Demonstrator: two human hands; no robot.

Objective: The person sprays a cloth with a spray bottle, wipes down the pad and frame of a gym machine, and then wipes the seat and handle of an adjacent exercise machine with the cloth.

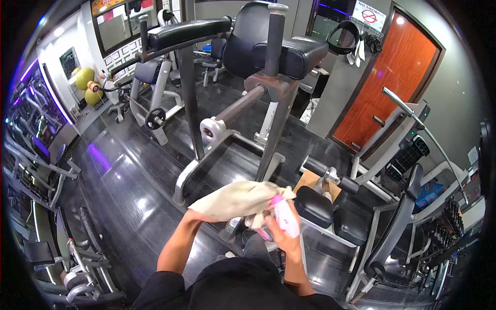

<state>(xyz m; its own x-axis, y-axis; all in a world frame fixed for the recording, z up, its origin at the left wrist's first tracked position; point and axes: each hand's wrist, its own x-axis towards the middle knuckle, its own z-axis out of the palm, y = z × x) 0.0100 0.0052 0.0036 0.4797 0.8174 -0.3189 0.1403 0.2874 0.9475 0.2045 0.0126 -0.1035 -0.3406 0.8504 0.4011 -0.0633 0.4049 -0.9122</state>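
A cream cloth (232, 200) covers my left hand (195, 215) and is held up on it in front of my body. The fingers of that hand are hidden under the cloth; only the wrist end shows. My right hand (283, 235) is closed around a white and pink bottle (287, 218). The bottle's pink top touches or lies just in front of the cloth's right end, where the fabric is bunched. Some cloth hangs down beside my right fingers. Blur hides the bottle's label.
Directly ahead stands an exercise machine with black pads (289, 54) and a metal frame (188, 175). A padded bench (315, 206) is close on the right, near a cable machine (398, 129). More equipment lines the left side, and a dumbbell rack (444, 227) the right. The floor (119, 191) is dark and shiny.
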